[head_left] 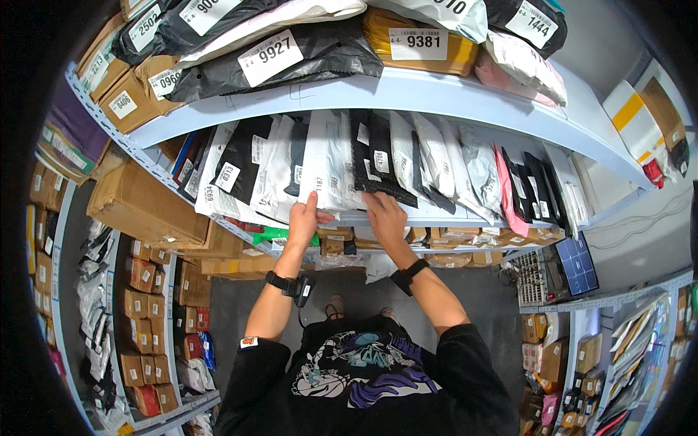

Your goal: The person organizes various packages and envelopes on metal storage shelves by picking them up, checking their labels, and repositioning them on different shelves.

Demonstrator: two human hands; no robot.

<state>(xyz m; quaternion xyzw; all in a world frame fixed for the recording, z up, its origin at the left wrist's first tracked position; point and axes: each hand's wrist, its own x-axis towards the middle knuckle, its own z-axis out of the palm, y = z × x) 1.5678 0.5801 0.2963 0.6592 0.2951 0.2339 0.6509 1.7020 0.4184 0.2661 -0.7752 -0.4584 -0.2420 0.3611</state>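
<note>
A row of upright plastic mailing bags fills the middle shelf. My left hand (305, 219) is at the lower front edge of a white mailing bag (317, 156), its index finger stretched up against the bag and its thumb out to the right. My right hand (386, 217) touches the bottom edge of a black bubble mailer (372, 156) with fingers extended. Between the hands stand more white bags (339, 185). Neither hand visibly grips a parcel. Left of them lean a dark bag (297, 152) and a black labelled bag (238, 156); white bags (429, 156) stand to the right.
The upper shelf edge (407, 91) overhangs the row and carries a large black bag (313, 58) and a yellow parcel (418, 43). Cardboard boxes (465, 238) sit on the shelf below. Side racks hold small boxes (138, 301) at left and flat parcels (636, 349) at right.
</note>
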